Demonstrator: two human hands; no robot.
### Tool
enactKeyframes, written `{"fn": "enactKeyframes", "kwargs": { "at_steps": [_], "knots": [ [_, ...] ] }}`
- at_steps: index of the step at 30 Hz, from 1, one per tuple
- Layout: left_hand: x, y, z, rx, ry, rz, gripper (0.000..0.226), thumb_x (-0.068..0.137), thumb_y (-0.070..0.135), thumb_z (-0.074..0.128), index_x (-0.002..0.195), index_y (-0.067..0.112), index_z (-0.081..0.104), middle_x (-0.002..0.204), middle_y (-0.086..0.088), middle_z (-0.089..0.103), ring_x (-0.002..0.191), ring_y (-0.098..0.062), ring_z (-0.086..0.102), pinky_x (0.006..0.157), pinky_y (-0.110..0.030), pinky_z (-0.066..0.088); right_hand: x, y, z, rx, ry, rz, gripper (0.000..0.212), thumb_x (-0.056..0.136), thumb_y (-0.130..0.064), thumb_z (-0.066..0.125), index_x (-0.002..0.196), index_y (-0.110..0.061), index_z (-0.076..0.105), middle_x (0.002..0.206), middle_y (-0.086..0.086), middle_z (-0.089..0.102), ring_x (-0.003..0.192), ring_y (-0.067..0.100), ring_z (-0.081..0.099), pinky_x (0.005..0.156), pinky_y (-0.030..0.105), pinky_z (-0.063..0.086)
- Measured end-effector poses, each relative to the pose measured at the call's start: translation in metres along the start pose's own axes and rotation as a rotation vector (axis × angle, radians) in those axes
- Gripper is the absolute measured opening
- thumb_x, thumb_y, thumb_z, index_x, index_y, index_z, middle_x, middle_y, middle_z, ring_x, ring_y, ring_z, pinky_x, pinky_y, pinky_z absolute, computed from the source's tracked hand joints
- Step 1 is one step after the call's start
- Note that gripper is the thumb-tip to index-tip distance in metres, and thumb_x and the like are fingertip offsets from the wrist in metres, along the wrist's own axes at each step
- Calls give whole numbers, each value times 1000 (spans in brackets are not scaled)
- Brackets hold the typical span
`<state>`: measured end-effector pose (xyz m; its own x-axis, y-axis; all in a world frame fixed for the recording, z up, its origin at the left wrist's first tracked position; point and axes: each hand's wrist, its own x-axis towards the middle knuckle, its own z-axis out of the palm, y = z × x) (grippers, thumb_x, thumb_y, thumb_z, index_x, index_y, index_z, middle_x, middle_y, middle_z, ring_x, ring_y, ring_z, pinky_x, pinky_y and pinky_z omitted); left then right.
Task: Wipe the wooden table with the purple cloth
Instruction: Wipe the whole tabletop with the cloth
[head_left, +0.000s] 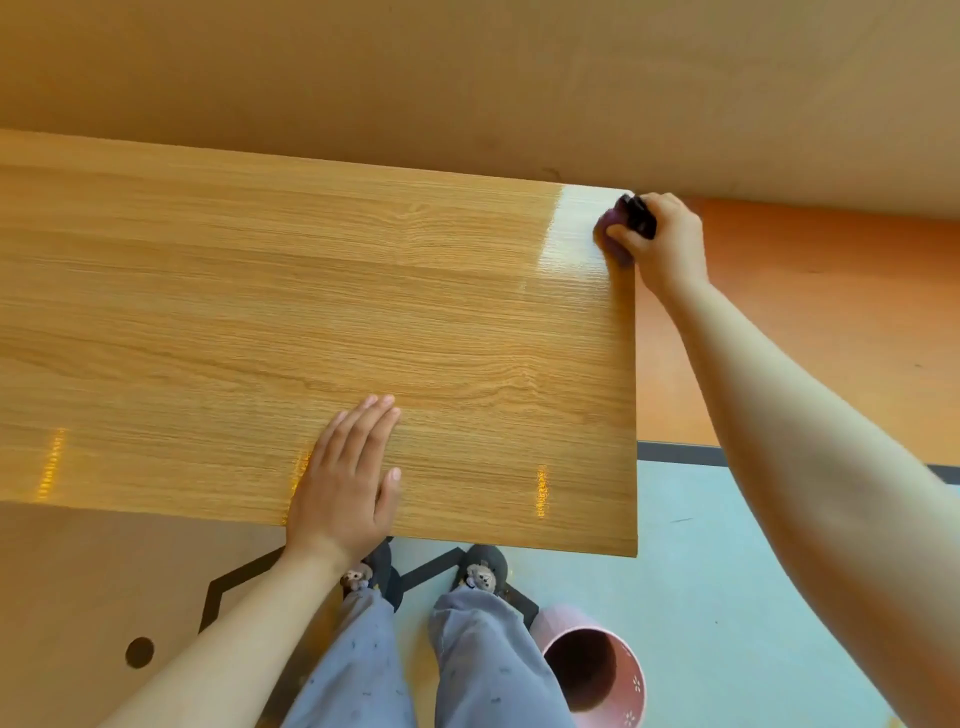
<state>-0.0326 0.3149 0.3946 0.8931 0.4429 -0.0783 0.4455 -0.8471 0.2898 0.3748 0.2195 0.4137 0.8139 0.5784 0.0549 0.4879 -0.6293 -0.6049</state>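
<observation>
No. 1, wooden table (260, 312): spanning the view from the left margin, showing its near edge, right edge, near right corner and far right corner; glaring white at the far right corner. No. 2, purple cloth (609, 231): lying bunched on the table at the far right corner, just inside the right edge, touching the surface, mostly being covered by the hand over it. No. 3, right hand (667, 239): reaching across the right edge to the far right corner, fingers curling round the purple cloth and gripping it against the wood; 1 dark patch showing beside the knuckles, kind impossible to tell. No. 4, left hand (345, 483): resting palm down on the table just inside the near edge, 4 fingers lying straight and close together, thumb standing apart, holding nothing; wrist crossing the near edge. No. 5, grey-blue trousers (488, 665): covering 2 legs standing at the near edge, below the left hand. No. 6, slippers (483, 569): 2, peeking out from under the near edge, each bearing 1 small plush figure. No. 7, pink bin (631, 691): standing on the floor beside the right leg, below the near right corner, opening facing the camera. No. 8, floor (727, 571): showing orange beyond the right edge and pale blue nearer, dark lines running across it.
</observation>
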Motion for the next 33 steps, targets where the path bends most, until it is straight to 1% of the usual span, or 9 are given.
{"fn": "enactKeyframes", "kwargs": {
  "at_steps": [6,8,13,18,22,24,28,31,33],
  "knots": [
    [-2,-1,1,-7,-4,2,58,90,29,33,143,7,37,151,-7,36,143,-21,25,120,-38,12,-129,-2,-13,30,-45,-49,14,80,-20,71,91,-15,66,82,-4,54,83,20,48,66,26,31],
    [-1,-1,1,-17,-5,1,58,90,29,32,143,7,36,152,-7,35,143,-20,25,120,-38,11,-176,-7,-16,79,-48,-18,14,80,-18,72,93,-16,67,82,-8,52,82,18,49,68,25,35],
    [-4,-2,0,-50,-10,-4,58,91,31,31,145,10,33,153,-5,32,144,-18,21,120,-40,13,-271,-18,-18,49,-16,120,18,80,-20,73,94,-11,67,85,2,59,85,22,52,73,32,43],
    [-7,-9,-16,-202,-63,30,57,91,31,35,146,12,34,154,-1,30,145,-16,18,120,-36,10,-325,-39,-10,18,127,301,20,78,-12,74,96,-11,67,81,-11,54,85,21,51,70,18,36],
    [-27,-59,-40,-210,16,1,54,93,29,41,143,12,35,151,-2,34,141,-19,24,116,-37,17,-345,-65,12,-7,300,492,16,81,-15,71,96,-11,66,83,0,56,87,26,53,72,29,37],
    [-41,-92,-47,-195,56,-66,54,94,23,48,144,10,33,151,-6,32,142,-22,24,117,-42,18,-347,-88,33,21,374,558,15,82,-16,70,96,-12,65,86,1,57,89,26,53,72,26,33],
    [-51,-149,-52,-146,93,-175,56,94,24,49,143,5,31,151,-13,32,140,-29,25,115,-50,22,-328,-157,90,64,347,469,16,79,-14,73,92,-10,65,86,4,59,86,23,52,68,16,27],
    [-49,-171,-53,-133,59,-177,61,92,37,39,143,6,32,151,-12,32,141,-27,24,116,-47,19,-303,-215,138,120,241,336,17,79,-19,74,91,-9,67,88,5,61,84,16,48,70,15,28],
    [-50,-174,-53,-138,67,-149,59,92,36,42,143,5,34,150,-12,33,141,-27,24,117,-45,16,-287,-253,174,146,159,268,19,81,-23,71,95,-10,66,92,4,61,88,16,49,73,18,31]
  ]
}}
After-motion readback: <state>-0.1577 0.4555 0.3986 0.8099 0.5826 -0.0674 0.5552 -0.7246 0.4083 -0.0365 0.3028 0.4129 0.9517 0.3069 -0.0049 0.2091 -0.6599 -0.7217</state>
